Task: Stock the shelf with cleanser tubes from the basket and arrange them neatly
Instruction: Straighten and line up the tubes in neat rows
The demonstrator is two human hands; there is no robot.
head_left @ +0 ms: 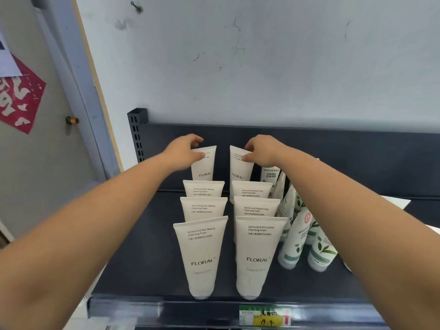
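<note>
Our left hand (183, 154) pinches the flat top edge of the back left tube (205, 169), thumb on its front face, fingers curled over behind. Our right hand (262, 151) does the same on the back right tube (241, 169), thumb in front, fingers over the top. Both tubes stand with the long axis about upright, crimped wide end up, narrow end down, FLORAL print facing us; their caps are hidden behind the tubes in front. The two held tubes are apart, with a gap between them, close to the dark back panel (333, 148). Each one ends a row running front to back on the dark shelf (142, 258): the left row (202, 256) and the right row (257, 256) have four white tubes each, all cap down, labels toward us. Just right of the right row stand white tubes with green leaf print (320, 254), leaning on each other at mixed tilts. A yellow-and-green price tag (264, 315) sits on the shelf's front lip. A slotted post (137, 129) stands at the back left corner, with a scuffed pale wall (262, 55) above and a red paper (21, 101) on the door at left.
</note>
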